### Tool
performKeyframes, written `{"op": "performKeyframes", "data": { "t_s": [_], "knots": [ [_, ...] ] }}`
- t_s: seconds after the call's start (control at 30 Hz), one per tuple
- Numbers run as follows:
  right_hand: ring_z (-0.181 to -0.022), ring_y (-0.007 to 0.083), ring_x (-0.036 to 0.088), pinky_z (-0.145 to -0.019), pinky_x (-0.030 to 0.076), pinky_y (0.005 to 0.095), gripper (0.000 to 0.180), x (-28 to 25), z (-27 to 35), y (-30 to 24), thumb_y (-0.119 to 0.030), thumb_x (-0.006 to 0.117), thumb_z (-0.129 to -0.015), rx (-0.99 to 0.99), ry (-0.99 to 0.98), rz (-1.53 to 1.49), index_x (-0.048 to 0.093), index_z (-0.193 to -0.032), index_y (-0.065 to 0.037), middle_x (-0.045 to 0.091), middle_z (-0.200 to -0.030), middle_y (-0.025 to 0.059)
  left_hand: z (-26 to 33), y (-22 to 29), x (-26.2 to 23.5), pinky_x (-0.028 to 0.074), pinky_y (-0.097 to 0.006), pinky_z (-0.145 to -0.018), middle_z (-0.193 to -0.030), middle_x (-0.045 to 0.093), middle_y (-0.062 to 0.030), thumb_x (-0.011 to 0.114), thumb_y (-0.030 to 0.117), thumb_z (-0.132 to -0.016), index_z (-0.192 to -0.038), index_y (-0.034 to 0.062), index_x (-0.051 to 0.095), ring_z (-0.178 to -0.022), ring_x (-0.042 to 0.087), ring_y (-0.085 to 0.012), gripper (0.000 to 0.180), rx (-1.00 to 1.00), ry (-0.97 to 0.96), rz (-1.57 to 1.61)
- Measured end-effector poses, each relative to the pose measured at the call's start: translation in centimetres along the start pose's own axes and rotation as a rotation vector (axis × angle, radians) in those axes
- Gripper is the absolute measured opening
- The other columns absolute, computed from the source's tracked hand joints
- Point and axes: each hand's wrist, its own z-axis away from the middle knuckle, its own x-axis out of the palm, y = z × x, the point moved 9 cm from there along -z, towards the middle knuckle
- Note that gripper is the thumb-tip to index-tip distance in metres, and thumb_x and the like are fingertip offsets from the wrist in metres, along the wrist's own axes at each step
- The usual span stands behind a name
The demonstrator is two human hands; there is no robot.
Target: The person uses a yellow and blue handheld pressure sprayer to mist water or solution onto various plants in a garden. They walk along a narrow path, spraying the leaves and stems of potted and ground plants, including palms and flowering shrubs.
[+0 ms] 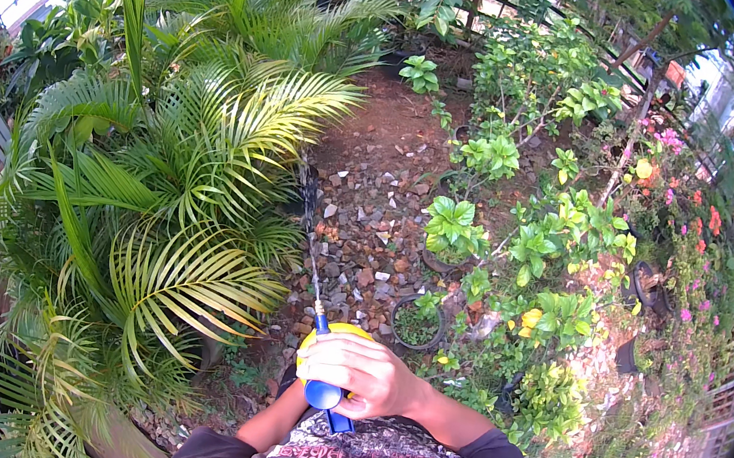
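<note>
My right hand [366,374] is closed over the top of a yellow pressure sprayer [323,332], gripping its blue handle [323,395] close to my chest. A thin spray wand [314,268] runs from the sprayer's blue nozzle up toward the palm fronds [176,204] on the left. My left forearm [277,419] comes in from the lower edge and ends under the sprayer. My left hand is hidden behind the sprayer and my right hand, so its grip cannot be seen.
A stony dirt path [370,202] runs ahead between dense palms on the left and potted shrubs [455,227] on the right. A black pot [416,324] stands just ahead. Flowering plants [692,225] and a fence [731,388] line the right side.
</note>
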Motion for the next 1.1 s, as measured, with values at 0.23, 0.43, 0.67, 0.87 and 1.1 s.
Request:
{"op": "performKeyframes", "data": {
  "t_s": [0.23, 0.43, 0.67, 0.87, 1.1],
  "knots": [
    [-0.095, 0.0292, 0.066, -0.081, 0.055, 0.0390, 0.023, 0.6, -3.2, -0.2, -0.004, 0.071, -0.070, -0.072, -0.103, 0.034, 0.062, -0.091, -0.003, 0.066, -0.103, 0.0112, 0.5, 1.1, -0.1, 0.052, -0.051, -0.090, -0.132, 0.056, -0.0139, 0.038, 0.062, -0.089, -0.138, 0.0134, 0.046, -0.109, 0.060, -0.0346, 0.070, -0.028, 0.006, -0.017],
    [-0.094, 0.0247, 0.061, -0.077, 0.052, 0.0354, 0.011, 2.2, -5.3, -0.8, -0.014, 0.061, -0.073, -0.252, -0.206, -0.020, 0.055, -0.078, -0.006, 0.057, -0.085, 0.0070, 1.5, 2.9, -0.3, 0.052, -0.050, -0.090, -0.131, 0.056, -0.0135, 0.039, 0.059, -0.089, -0.138, 0.0128, 0.047, -0.109, 0.060, -0.0335, 0.068, -0.065, 0.011, -0.030],
    [-0.088, 0.0255, 0.061, -0.076, 0.052, 0.0365, 0.015, 4.4, -7.3, -0.8, -0.014, 0.065, -0.069, -0.324, -0.233, 0.094, 0.054, -0.075, -0.005, 0.055, -0.082, 0.0073, 3.7, 6.5, -0.6, 0.052, -0.049, -0.091, -0.130, 0.057, -0.0131, 0.041, 0.056, -0.089, -0.137, 0.0121, 0.047, -0.109, 0.060, -0.0323, 0.065, -0.066, 0.013, -0.049],
    [-0.076, 0.0250, 0.065, -0.077, 0.056, 0.0467, 0.010, -1.3, -13.7, -7.6, -0.005, 0.068, -0.070, -0.480, 0.000, 0.140, 0.058, -0.071, -0.004, 0.060, -0.076, 0.0073, 7.0, 11.0, -1.2, 0.052, -0.048, -0.091, -0.130, 0.057, -0.0127, 0.043, 0.052, -0.090, -0.136, 0.0115, 0.048, -0.109, 0.060, -0.0312, 0.062, -0.027, 0.015, -0.065],
    [-0.069, 0.0210, 0.055, -0.067, 0.048, 0.0345, 0.018, 4.3, -17.4, -5.3, -0.015, 0.064, -0.069, -0.216, -0.168, 0.183, 0.047, -0.068, -0.007, 0.045, -0.070, 0.0041, 12.0, 16.9, -3.8, 0.052, -0.047, -0.091, -0.129, 0.057, -0.0123, 0.044, 0.049, -0.090, -0.135, 0.0108, 0.049, -0.109, 0.060, -0.0300, 0.059, 0.197, 0.090, 0.005]
  ]
}}
